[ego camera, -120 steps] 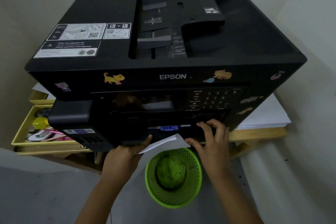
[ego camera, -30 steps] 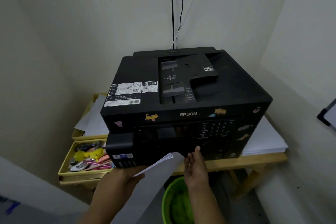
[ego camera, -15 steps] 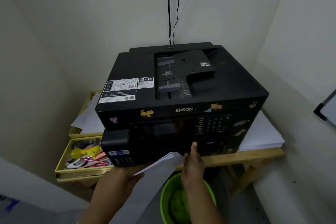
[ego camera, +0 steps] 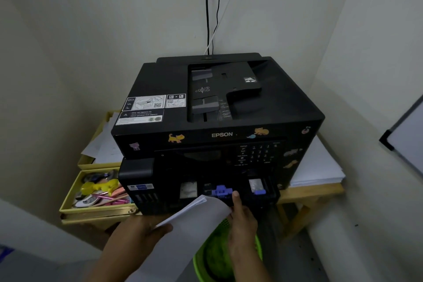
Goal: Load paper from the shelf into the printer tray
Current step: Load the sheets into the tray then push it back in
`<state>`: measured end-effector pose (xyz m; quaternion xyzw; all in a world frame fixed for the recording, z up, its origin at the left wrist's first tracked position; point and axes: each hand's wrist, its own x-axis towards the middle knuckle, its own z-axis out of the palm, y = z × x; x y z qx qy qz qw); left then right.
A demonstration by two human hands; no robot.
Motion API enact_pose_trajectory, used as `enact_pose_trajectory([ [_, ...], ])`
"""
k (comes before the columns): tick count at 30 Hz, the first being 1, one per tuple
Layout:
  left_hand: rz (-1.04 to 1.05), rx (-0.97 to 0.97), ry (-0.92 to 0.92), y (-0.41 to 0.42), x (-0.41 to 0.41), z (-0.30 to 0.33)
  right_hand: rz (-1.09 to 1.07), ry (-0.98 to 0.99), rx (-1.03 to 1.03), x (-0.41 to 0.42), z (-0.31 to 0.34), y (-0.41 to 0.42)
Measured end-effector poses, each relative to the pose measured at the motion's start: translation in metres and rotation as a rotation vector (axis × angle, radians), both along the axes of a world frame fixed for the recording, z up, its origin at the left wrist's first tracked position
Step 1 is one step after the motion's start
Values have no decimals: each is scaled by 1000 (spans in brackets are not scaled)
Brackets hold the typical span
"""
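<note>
Two hands at the front of the black boxy Epson printer (ego camera: 217, 126): left hand (ego camera: 146, 224) closed in a grip on a thin sheaf of white paper (ego camera: 183, 229) held tilted below the open tray slot (ego camera: 231, 190); right hand (ego camera: 242, 215) touching the sheaf's far edge, thumb raised, its grip unclear. Yellow rectangular tray (ego camera: 68, 199) on the wooden desk (ego camera: 315, 192) holds mixed stationery; a second yellow tray (ego camera: 84, 163) behind holds loose sheets. One round green mesh bin (ego camera: 206, 258) below.
</note>
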<state>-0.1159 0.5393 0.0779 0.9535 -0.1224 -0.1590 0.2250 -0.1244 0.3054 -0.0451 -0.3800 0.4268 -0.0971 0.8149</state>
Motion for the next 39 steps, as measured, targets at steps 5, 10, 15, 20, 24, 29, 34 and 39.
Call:
enact_pose_trajectory([
  [5, 52, -6, 107, 11, -7, 1, 130, 104, -248, -40, -7, -7],
  [10, 141, -132, 163, 15, -17, 5, 187, 132, -862, -68, -11, -24],
  [15, 273, -261, 230, 11, -27, 14, 357, -38, -1707, -61, -21, -62],
  [20, 402, -323, 259, 6, -27, 18, 674, -87, -1914, -40, -23, -92],
  [24, 452, -357, 246, 3, -28, 16, 691, -187, -1900, -36, -25, -100],
  [29, 498, -416, 258, 1, -29, 17, 721, -280, -1830, -50, -28, -101],
  [34, 532, -462, 248, -3, -29, 20, 748, -298, -1818, -74, -34, -102],
  [39, 554, -511, 257, -10, -31, 17, 742, -319, -1821, -90, -39, -101],
])
